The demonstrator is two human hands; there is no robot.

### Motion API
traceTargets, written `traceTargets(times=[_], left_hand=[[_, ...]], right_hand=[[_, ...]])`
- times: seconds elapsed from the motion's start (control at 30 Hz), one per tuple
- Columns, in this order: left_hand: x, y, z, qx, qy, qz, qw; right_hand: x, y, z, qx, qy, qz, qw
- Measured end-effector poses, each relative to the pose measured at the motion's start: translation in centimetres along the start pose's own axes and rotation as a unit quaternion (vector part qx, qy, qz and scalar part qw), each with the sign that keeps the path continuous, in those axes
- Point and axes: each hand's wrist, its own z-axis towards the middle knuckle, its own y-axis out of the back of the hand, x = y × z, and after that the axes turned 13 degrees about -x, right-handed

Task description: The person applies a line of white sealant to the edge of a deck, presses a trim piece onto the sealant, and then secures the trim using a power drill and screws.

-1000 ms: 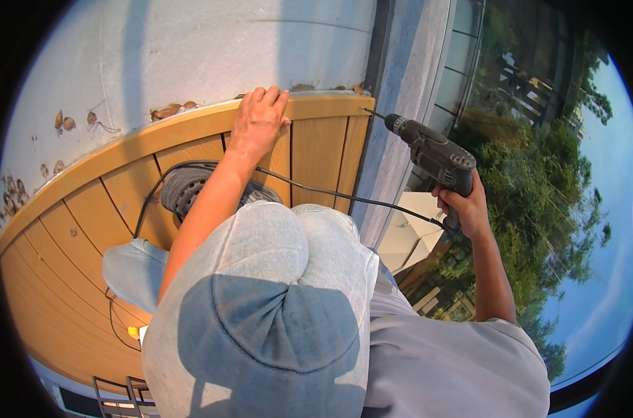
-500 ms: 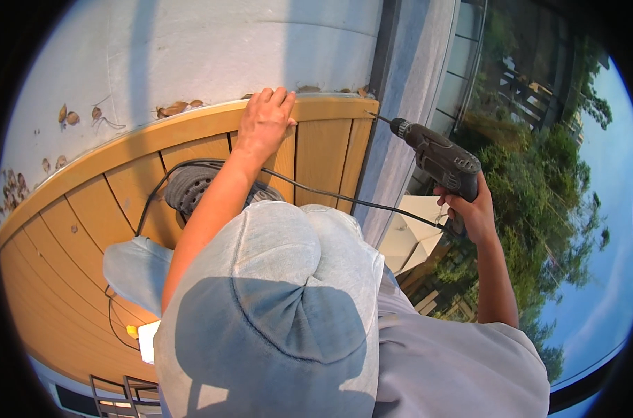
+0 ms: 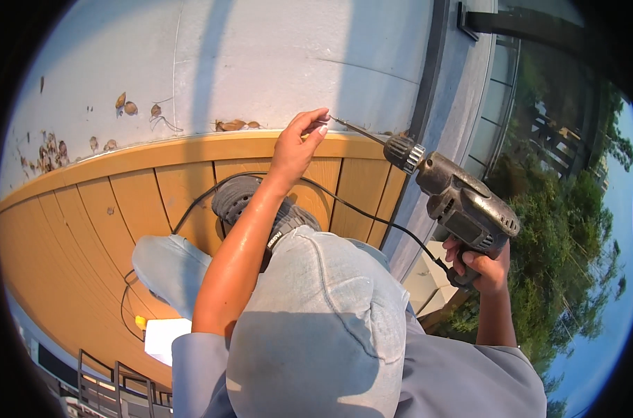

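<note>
My right hand (image 3: 482, 268) grips the handle of a worn grey corded drill (image 3: 462, 209), which points left with its long thin bit (image 3: 361, 130) over the end of the tan deck boards (image 3: 191, 188). My left hand (image 3: 297, 143) reaches forward along my bare arm, and its thumb and fingertips pinch the tip of the bit. Anything small held between those fingers is too small to tell. The drill's black cord (image 3: 372, 216) runs from the drill back across the boards and under my arm.
My grey shoe (image 3: 236, 198) stands on the boards, with my light jeans knee (image 3: 166, 265) to its left. Dry leaves (image 3: 128, 106) lie on the pale surface beyond the deck edge. A grey ledge and railing (image 3: 497, 118) run along the right, with trees behind them. A white sheet (image 3: 166, 338) lies near my knee.
My left hand has lifted off the board edge and closed its fingers on the bit's tip. The drill has swung left and lower, toward that hand.
</note>
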Motion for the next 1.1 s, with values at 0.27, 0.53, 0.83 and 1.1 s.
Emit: traceTargets(times=[0.27,0.53,0.83,1.1], left_hand=[[-9.5,6.2,-3.6,-0.026,0.149,-0.374,0.915],[-14.1,13.8,-10.2,-0.276,0.037,-0.218,0.935],[-20.8,26.4,-51.8,-0.729,-0.060,0.113,0.673],[-3.1,25.6,-73.5,-0.837,0.192,0.145,0.491]], right_hand=[[1.4,-3.6,2.6,0.131,0.015,0.017,0.991],[3.5,-6.9,3.6,0.129,0.182,-0.154,0.963],[8.0,-23.6,1.2,0.385,0.238,-0.311,0.836],[6.8,-37.4,-4.5,0.429,0.389,-0.365,0.729]])
